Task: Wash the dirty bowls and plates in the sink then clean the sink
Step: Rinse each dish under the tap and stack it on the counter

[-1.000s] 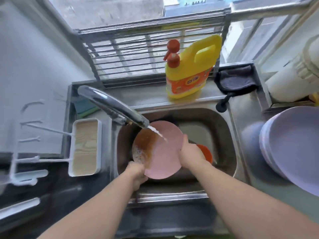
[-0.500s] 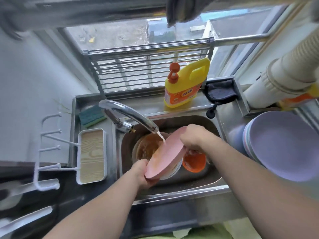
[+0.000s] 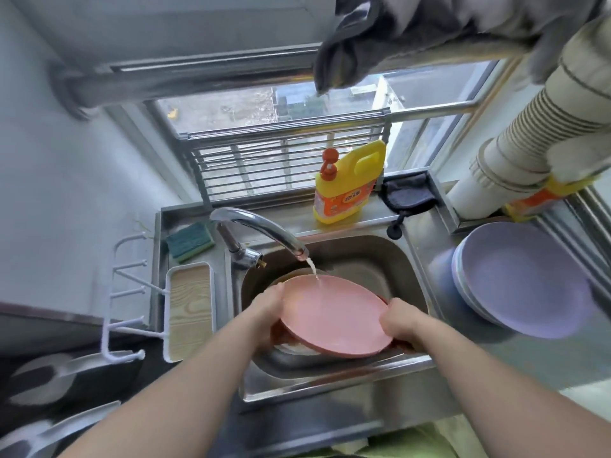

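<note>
I hold a pink plate (image 3: pixel 334 315) almost flat over the steel sink (image 3: pixel 393 259). My left hand (image 3: pixel 267 305) grips its left rim and my right hand (image 3: pixel 401 320) grips its right rim. Water runs from the chrome tap (image 3: pixel 261 229) onto the plate's far edge. Dirty dishes lie under the plate, mostly hidden; a brown-stained rim (image 3: pixel 291 274) shows behind it.
A yellow detergent bottle (image 3: pixel 347 186) and a dark cloth (image 3: pixel 408 196) sit on the ledge behind the sink. A green sponge (image 3: pixel 190 241) and a wood-bottomed tray (image 3: pixel 188 309) lie at the left. Stacked purple plates (image 3: pixel 519 279) rest on the right counter.
The plate went from upright with its sauce-stained face toward me, to tilted edge-on, to nearly flat with a plain pink side up. The camera view has tilted up toward the window.
</note>
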A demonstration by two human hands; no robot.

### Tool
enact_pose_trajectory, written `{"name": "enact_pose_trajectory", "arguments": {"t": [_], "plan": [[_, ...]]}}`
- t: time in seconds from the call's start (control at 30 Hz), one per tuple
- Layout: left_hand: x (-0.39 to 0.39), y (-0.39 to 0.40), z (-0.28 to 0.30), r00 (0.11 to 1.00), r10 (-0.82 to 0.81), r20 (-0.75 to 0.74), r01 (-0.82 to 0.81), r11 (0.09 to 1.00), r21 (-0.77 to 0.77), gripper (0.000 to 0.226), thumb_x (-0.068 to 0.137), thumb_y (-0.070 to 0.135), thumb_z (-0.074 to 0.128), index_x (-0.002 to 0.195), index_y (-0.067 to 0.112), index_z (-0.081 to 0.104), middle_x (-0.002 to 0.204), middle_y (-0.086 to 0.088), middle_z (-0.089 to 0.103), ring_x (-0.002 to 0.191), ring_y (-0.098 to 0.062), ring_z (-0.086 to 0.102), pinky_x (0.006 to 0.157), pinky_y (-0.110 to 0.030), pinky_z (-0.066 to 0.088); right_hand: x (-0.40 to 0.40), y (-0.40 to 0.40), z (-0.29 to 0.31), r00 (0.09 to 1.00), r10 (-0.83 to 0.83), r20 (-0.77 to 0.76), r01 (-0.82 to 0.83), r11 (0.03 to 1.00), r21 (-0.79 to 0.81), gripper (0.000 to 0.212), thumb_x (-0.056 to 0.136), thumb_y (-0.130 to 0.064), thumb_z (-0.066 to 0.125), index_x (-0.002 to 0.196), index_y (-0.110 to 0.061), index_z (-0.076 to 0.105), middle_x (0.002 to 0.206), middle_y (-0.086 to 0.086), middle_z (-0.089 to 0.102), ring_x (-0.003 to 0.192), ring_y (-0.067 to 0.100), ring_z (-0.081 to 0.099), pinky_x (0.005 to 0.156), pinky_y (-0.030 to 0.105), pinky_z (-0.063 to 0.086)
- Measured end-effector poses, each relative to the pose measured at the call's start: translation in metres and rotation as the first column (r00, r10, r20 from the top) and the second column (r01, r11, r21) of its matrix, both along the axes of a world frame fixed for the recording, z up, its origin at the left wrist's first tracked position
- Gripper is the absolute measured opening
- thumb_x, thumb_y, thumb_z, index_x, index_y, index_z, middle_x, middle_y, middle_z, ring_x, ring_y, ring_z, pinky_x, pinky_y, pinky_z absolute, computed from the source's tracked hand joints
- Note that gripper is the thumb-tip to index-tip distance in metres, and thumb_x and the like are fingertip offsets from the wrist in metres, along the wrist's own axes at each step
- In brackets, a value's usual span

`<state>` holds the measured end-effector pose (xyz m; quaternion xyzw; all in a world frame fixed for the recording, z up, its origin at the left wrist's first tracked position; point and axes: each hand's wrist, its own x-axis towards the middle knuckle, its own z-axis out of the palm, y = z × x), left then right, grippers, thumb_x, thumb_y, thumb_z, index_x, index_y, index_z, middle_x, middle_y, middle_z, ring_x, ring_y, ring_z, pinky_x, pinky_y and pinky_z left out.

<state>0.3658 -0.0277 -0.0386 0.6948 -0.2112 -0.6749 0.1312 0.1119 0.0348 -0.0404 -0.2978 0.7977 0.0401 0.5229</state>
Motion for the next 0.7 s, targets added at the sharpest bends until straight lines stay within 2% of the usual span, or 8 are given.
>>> {"name": "enact_pose_trajectory", "arguments": {"t": [0.03, 0.1, 0.23, 0.3, 0.37, 0.47, 0.6, 0.7], "plan": [[0.003, -0.003, 0.003, 0.998, -0.045, 0.046, 0.049, 0.995, -0.085, 0.036, 0.107, 0.049, 0.045, 0.124, 0.023, 0.064, 0.111, -0.013, 0.071, 0.100, -0.033, 0.070, 0.078, -0.041, 0.063, 0.006, 0.004, -0.024, 0.997, -0.071, 0.037, 0.072, 0.997, -0.034, 0.040, 0.078, -0.012, 0.039, 0.111, -0.006, 0.061, 0.089, 0.015, 0.070, 0.066, 0.027, 0.070, 0.052, 0.034, 0.059], [0.011, -0.009, 0.004, 0.991, -0.073, 0.110, 0.092, 0.980, -0.177, 0.038, 0.104, 0.057, 0.034, 0.122, 0.034, 0.059, 0.115, -0.014, 0.068, 0.105, -0.038, 0.068, 0.084, -0.048, 0.062, 0.020, 0.006, -0.070, 0.984, -0.151, 0.093, 0.158, 0.984, -0.076, 0.044, 0.076, -0.020, 0.045, 0.116, -0.015, 0.061, 0.104, 0.013, 0.069, 0.088, 0.035, 0.071, 0.073, 0.049, 0.065], [0.033, -0.009, 0.004, 0.979, -0.031, 0.199, 0.096, 0.941, -0.323, 0.044, 0.095, 0.072, 0.027, 0.120, 0.047, 0.053, 0.118, -0.004, 0.066, 0.109, -0.031, 0.066, 0.098, -0.060, 0.056, 0.068, -0.007, -0.064, 0.981, -0.193, 0.021, 0.193, 0.962, -0.192, 0.030, 0.100, -0.025, 0.041, 0.120, -0.017, 0.062, 0.115, 0.010, 0.066, 0.101, 0.034, 0.062, 0.090, 0.043, 0.054], [0.037, -0.003, 0.012, 0.978, -0.010, 0.209, 0.097, 0.908, -0.407, 0.043, 0.105, 0.063, 0.027, 0.137, 0.045, 0.050, 0.131, 0.002, 0.063, 0.120, -0.027, 0.062, 0.108, -0.058, 0.050, 0.078, -0.017, -0.062, 0.984, -0.180, 0.000, 0.175, 0.956, -0.237, 0.035, 0.107, -0.030, 0.037, 0.126, -0.015, 0.064, 0.121, 0.013, 0.067, 0.108, 0.036, 0.063, 0.095, 0.043, 0.052], [0.044, 0.006, 0.012, 0.979, 0.029, 0.203, 0.071, 0.882, -0.467, 0.046, 0.112, 0.052, 0.027, 0.156, 0.042, 0.039, 0.147, 0.009, 0.051, 0.135, -0.020, 0.050, 0.118, -0.054, 0.040, 0.083, -0.027, -0.060, 0.987, -0.159, 0.011, 0.156, 0.947, -0.282, 0.041, 0.110, -0.039, 0.034, 0.129, -0.018, 0.064, 0.126, 0.013, 0.068, 0.110, 0.037, 0.062, 0.092, 0.039, 0.049], [0.056, 0.015, 0.002, 0.977, 0.139, 0.164, -0.053, 0.894, -0.445, 0.038, 0.112, 0.050, 0.030, 0.148, 0.057, 0.041, 0.152, 0.007, 0.052, 0.137, -0.026, 0.052, 0.116, -0.061, 0.041, 0.081, -0.036, -0.055, 0.987, -0.160, 0.011, 0.152, 0.911, -0.383, 0.041, 0.111, -0.044, 0.030, 0.123, -0.023, 0.062, 0.123, 0.010, 0.068, 0.106, 0.036, 0.060, 0.085, 0.036, 0.041], [0.042, 0.020, -0.009, 0.941, 0.338, -0.004, -0.322, 0.893, -0.313, 0.030, 0.116, 0.031, 0.029, 0.132, 0.045, 0.049, 0.132, 0.000, 0.065, 0.120, -0.025, 0.061, 0.105, -0.047, 0.050, 0.061, -0.041, -0.036, 0.984, -0.155, -0.087, 0.081, 0.827, -0.556, 0.035, 0.110, -0.045, 0.031, 0.094, -0.023, 0.051, 0.097, 0.008, 0.067, 0.090, 0.036, 0.060, 0.078, 0.042, 0.047], [0.022, 0.021, -0.019, 0.907, 0.412, -0.091, -0.421, 0.896, -0.140, 0.030, 0.114, 0.038, 0.033, 0.136, 0.039, 0.053, 0.130, 0.001, 0.067, 0.120, -0.029, 0.064, 0.101, -0.051, 0.055, 0.040, -0.043, -0.012, 0.984, -0.098, -0.152, -0.015, 0.795, -0.607, 0.032, 0.110, -0.050, 0.032, 0.103, -0.029, 0.055, 0.088, 0.002, 0.063, 0.083, 0.032, 0.058, 0.071, 0.040, 0.045]]}}
